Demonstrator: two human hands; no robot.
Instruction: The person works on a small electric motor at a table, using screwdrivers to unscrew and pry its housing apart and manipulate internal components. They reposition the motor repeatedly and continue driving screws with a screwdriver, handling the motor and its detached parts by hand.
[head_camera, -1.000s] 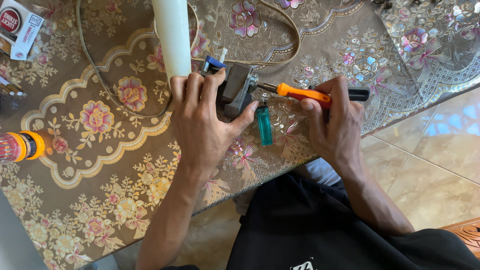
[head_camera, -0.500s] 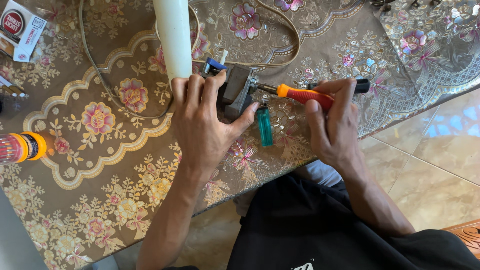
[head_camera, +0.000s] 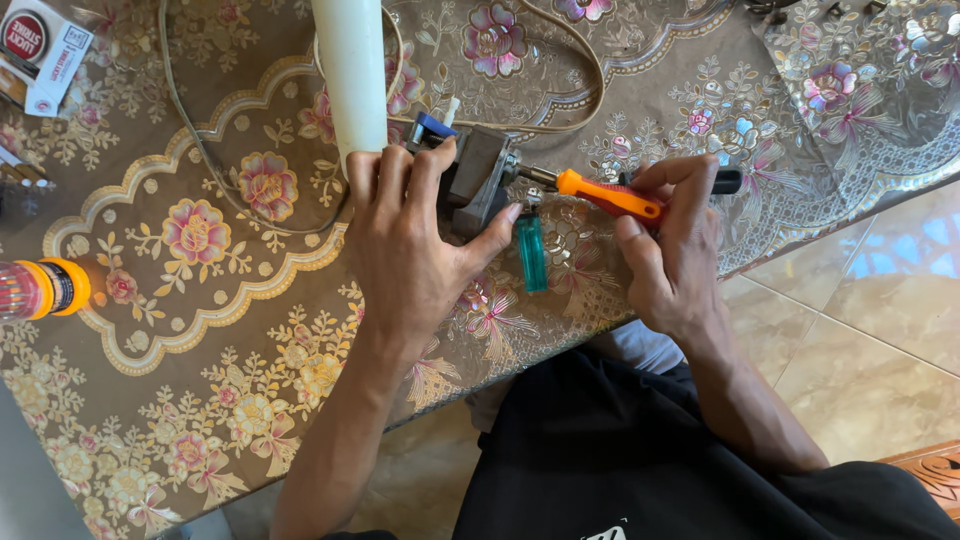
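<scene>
Two hands working. My left hand (head_camera: 420, 245) is clamped over the grey part (head_camera: 478, 180) on the table (head_camera: 200, 330); my right hand (head_camera: 675, 250) pinches the orange screwdriver (head_camera: 610, 195), tip at the part. I'd judge: keep shaft level, press inward.

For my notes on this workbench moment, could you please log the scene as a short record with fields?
Surface: floral tablecloth over a table, tiled floor beside it
Left hand: pressed on a small grey device with a blue part
Right hand: grips an orange-handled screwdriver, tip at the device
Beside the device: green lighter, lying flat
Behind the left hand: white tube, beige cord
Left edge: orange-capped bottle, small carton
</scene>
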